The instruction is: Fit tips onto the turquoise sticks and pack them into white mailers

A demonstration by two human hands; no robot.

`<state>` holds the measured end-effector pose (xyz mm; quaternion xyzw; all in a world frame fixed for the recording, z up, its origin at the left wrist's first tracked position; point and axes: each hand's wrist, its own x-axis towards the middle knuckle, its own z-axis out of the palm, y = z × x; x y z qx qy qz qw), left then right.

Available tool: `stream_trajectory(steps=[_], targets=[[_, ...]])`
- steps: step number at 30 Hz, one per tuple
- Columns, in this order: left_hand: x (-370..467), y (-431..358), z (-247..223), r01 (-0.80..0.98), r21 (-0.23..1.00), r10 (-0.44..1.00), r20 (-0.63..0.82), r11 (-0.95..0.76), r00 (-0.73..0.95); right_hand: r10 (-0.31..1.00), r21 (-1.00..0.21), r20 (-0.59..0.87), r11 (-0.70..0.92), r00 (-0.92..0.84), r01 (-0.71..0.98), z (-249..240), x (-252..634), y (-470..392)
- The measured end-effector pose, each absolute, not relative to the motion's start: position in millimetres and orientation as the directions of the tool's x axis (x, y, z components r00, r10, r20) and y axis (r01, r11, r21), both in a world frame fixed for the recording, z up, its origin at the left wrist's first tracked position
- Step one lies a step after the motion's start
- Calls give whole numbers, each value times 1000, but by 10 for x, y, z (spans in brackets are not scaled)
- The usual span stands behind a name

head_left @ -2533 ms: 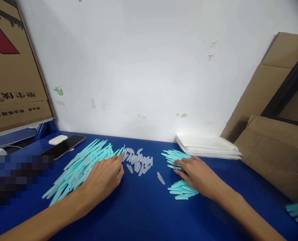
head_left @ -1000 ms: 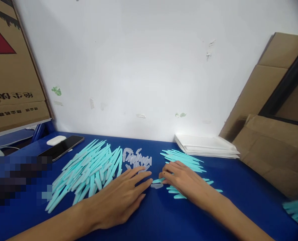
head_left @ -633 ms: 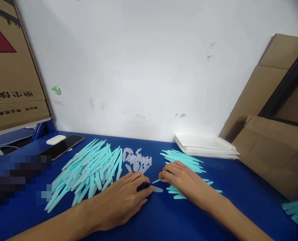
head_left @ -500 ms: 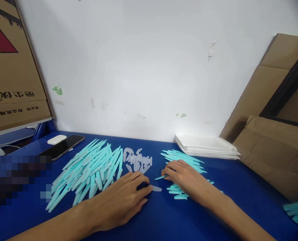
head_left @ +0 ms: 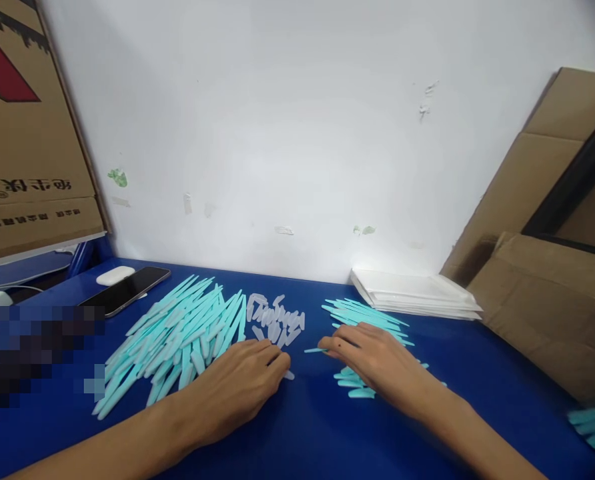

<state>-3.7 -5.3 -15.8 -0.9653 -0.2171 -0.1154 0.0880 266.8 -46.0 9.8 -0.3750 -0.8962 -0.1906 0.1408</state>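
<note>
Pinching a teal stick [head_left: 313, 351] short of the counter's [head_left: 297, 433] back edge, the right hand [head_left: 370, 357] faces the left hand [head_left: 245, 373], curled over a cap [head_left: 289, 375], grip hidden.

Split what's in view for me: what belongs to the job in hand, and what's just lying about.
In the job:
right hand, holding a turquoise stick
left hand, at a clear piece
big turquoise pile
clear pile
smaller turquoise groups

Apparently just lying about:
phone
white case
white stack
cardboard
</note>
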Motion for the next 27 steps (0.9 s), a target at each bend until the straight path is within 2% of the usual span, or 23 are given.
stream_trajectory(steps=[9, 16, 18, 22, 27], targets=[[-40, -81, -82, 388, -70, 362, 244, -919, 900, 644, 167, 397, 650, -654, 741, 126, 2660, -497], [-33, -87, -73, 412, -164, 369, 242, -896, 897, 641, 108, 417, 668, -644, 736, 116, 2653, -505], [-26, -87, -63, 449, -117, 408, 266, -886, 874, 650, 90, 410, 669, -639, 738, 113, 2646, -512], [-41, -53, -95, 510, 88, 505, 355, -856, 787, 671, 86, 385, 658, -634, 748, 104, 2637, -534], [-62, -39, -134, 511, 204, 547, 405, -835, 733, 644, 81, 407, 681, -648, 728, 104, 2634, -537]])
